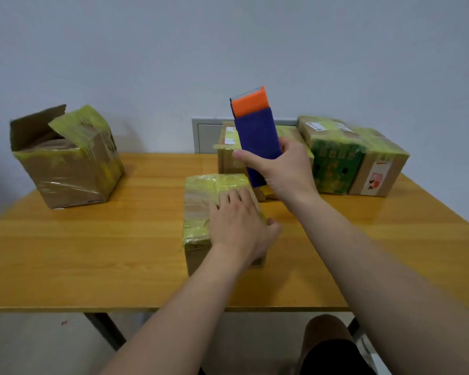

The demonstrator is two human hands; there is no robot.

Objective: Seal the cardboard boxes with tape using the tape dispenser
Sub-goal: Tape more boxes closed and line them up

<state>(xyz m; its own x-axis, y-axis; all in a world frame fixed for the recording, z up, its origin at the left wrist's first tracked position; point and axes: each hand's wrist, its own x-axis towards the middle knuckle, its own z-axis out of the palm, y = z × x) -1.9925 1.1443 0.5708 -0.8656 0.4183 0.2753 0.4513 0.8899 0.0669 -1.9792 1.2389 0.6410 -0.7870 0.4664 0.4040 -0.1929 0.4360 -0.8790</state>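
Gripping the tape dispenser upright, orange end up, right hand.

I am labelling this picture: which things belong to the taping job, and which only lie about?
Job: tape dispenser in right hand; small box under left hand; open box; boxes at back.
Lying about: table; grey wall panel.

Wooden table: open box left; taped box centre; brown box behind it; green-printed box right.
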